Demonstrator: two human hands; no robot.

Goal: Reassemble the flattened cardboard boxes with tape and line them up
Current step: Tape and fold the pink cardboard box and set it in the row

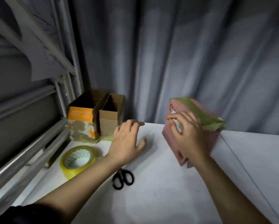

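Note:
My right hand (189, 135) grips a pink cardboard box (205, 117) that is tilted above the white table, yellow-green tape across its upper face. My left hand (127, 141) hovers open over the table, fingers spread, between the pink box and two upright open boxes at the back left: an orange-and-white one (81, 122) and a plain brown one (110, 120) touching it. A roll of yellow tape (76, 160) lies left of my left forearm. Black scissors (123, 177) lie partly under that forearm.
The white table (159, 191) ends at a grey curtain (184, 54) behind. A metal bed frame (38, 126) runs along the left edge. A seam in the tabletop (248, 167) runs down the right side.

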